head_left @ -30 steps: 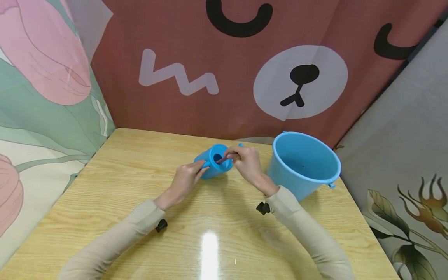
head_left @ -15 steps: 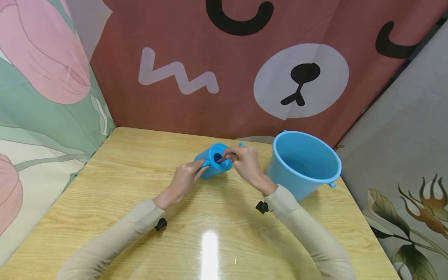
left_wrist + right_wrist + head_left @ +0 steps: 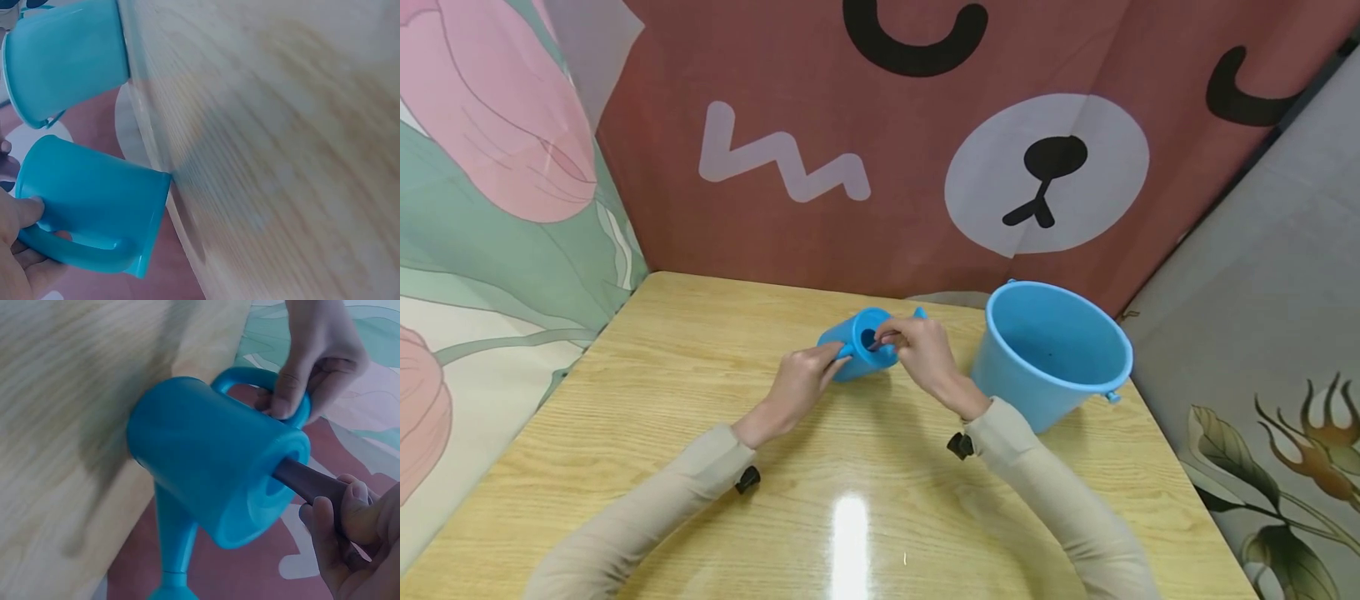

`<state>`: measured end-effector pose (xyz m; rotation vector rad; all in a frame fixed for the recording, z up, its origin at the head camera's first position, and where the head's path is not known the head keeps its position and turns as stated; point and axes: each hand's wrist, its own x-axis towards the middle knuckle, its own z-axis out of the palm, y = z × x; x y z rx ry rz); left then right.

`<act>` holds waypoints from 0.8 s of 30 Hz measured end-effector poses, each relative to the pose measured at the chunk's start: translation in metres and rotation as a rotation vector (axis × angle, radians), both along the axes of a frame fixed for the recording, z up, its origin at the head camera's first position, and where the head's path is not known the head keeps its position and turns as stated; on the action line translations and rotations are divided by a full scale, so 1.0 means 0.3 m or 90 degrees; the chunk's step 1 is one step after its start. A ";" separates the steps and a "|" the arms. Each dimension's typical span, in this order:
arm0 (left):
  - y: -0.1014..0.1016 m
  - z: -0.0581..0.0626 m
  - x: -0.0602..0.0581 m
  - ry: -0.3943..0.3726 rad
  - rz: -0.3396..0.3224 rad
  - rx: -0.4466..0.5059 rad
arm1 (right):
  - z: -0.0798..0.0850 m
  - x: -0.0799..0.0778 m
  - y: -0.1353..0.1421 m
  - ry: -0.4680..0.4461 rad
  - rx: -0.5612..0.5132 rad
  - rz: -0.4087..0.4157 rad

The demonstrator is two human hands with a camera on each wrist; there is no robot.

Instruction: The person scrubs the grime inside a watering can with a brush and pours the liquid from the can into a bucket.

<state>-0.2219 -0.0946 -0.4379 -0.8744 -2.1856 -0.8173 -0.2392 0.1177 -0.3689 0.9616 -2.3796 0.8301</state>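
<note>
A blue toy watering can (image 3: 842, 337) leans over the wooden table, its open top turned toward the right hand. My left hand (image 3: 797, 383) grips its loop handle (image 3: 81, 250), thumb on top. In the right wrist view the spout (image 3: 176, 528) points away from the handle side, and the can's bottom edge is at the tabletop. My right hand (image 3: 922, 354) pinches a dark purplish-brown stick-like handle (image 3: 312, 481) between thumb and fingers. The far end of this handle goes into the can's round opening and is hidden inside, so I cannot tell what tool it is.
A larger light blue bucket (image 3: 1030, 392) stands on the table (image 3: 715, 517) just right of the right hand, with pegs at its rim. Behind the table hangs a reddish-brown curtain (image 3: 775, 242) with a cartoon bear; printed cloths hang at both sides.
The right hand has shifted slightly left toward the can's opening, and less of the dark handle shows. The left hand and the can have hardly moved.
</note>
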 end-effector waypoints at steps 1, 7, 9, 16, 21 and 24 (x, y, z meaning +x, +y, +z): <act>0.000 0.000 -0.001 -0.001 -0.001 0.001 | 0.007 0.001 0.003 -0.001 -0.001 0.000; 0.000 0.002 -0.007 0.001 -0.006 0.011 | 0.046 0.002 0.016 0.008 -0.019 0.000; -0.002 0.001 -0.007 0.004 -0.004 0.014 | 0.053 0.002 0.018 0.011 -0.024 0.002; -0.006 -0.001 -0.006 0.011 -0.001 0.010 | 0.037 -0.002 0.011 0.037 -0.007 0.013; -0.003 0.001 -0.004 0.009 0.000 -0.005 | 0.004 -0.012 -0.004 0.042 0.040 0.008; -0.002 0.002 -0.004 0.006 0.001 -0.007 | -0.012 -0.015 -0.013 0.027 0.059 0.006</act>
